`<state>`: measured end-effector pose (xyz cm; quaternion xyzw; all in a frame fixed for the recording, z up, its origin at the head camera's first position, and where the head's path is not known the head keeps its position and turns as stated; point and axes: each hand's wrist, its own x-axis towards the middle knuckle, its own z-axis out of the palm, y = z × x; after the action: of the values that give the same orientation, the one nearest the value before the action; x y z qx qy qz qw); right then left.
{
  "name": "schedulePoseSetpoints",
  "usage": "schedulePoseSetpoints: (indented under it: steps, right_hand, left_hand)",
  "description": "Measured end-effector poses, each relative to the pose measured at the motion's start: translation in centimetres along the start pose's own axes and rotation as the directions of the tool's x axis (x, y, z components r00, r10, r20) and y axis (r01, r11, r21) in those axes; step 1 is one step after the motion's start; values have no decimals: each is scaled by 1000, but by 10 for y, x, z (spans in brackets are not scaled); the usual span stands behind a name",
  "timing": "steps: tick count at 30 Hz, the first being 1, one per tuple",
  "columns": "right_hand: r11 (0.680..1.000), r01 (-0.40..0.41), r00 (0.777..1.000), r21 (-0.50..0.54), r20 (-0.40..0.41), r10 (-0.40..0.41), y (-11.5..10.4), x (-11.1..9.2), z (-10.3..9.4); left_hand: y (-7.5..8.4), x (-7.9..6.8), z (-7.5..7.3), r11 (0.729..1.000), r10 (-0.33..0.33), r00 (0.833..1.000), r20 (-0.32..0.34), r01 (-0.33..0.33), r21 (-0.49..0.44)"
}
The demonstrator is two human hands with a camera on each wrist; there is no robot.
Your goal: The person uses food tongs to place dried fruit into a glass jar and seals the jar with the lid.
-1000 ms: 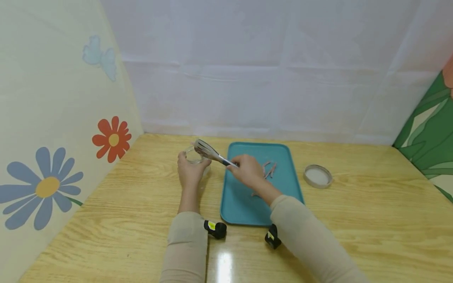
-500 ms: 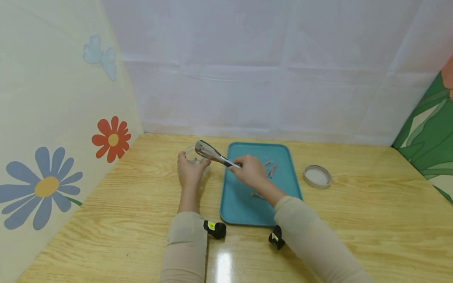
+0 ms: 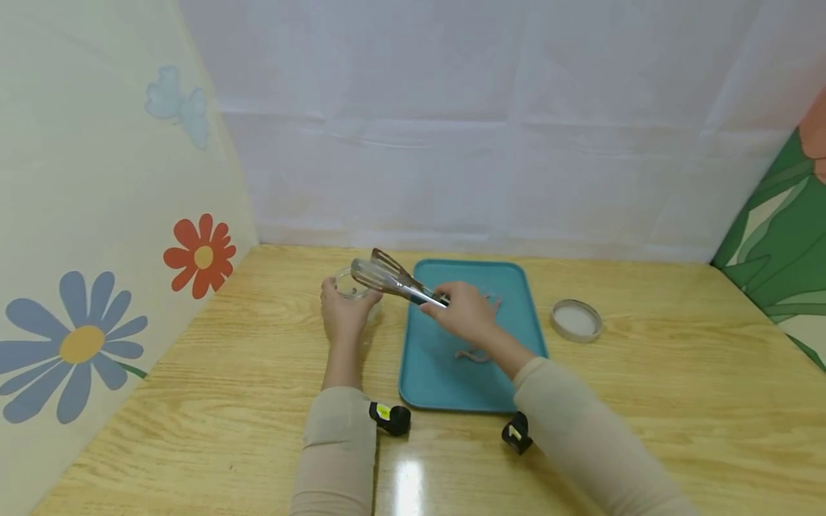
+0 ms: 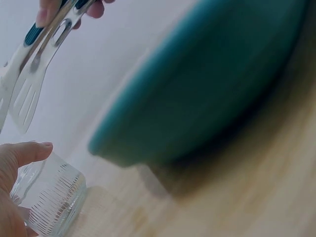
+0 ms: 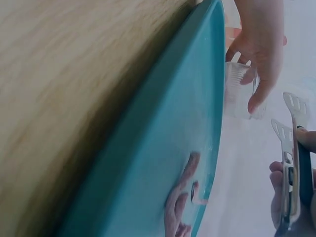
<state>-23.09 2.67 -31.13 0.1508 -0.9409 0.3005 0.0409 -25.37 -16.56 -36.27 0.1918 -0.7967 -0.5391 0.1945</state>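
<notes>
My left hand (image 3: 345,315) grips a clear ribbed glass cup (image 4: 58,201) that stands on the table left of the teal tray (image 3: 435,383). Small dark bits show low inside the cup. In my right hand (image 3: 469,313) is a pair of metal tongs (image 3: 390,278) with slotted ends and dark grips. The tongs' ends are spread apart above the cup's rim, with nothing seen between them. Several pinkish-brown, thin curled strips (image 5: 178,197) lie on the tray, partly hidden by the right forearm in the head view.
To the right of the tray lies a round shallow lid (image 3: 576,320) with a pale centre. A white cloth backdrop (image 3: 477,143) rises behind the wooden table (image 3: 677,401), and painted panels flank both sides. A black camera (image 3: 391,418) sits at the left wrist.
The tongs' ends, together before, are now spread apart over the cup. My right hand has shifted slightly to the right. The left hand and the cup have hardly moved.
</notes>
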Motion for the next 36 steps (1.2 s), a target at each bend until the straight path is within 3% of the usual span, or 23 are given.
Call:
schedulePoseSetpoints:
  steps: [12, 23, 36]
  right_hand:
    - [997, 27, 999, 71, -37, -25, 24, -5, -16]
    - [997, 70, 996, -21, -55, -71, 34, -8, -29]
    - [998, 31, 999, -57, -33, -32, 48, -13, -49]
  left_hand:
    - [0, 3, 0, 999, -15, 1000, -1, 15, 30]
    - [-4, 7, 0, 999, -37, 999, 27, 36, 19]
    - [-5, 5, -1, 999, -38, 999, 35, 37, 12]
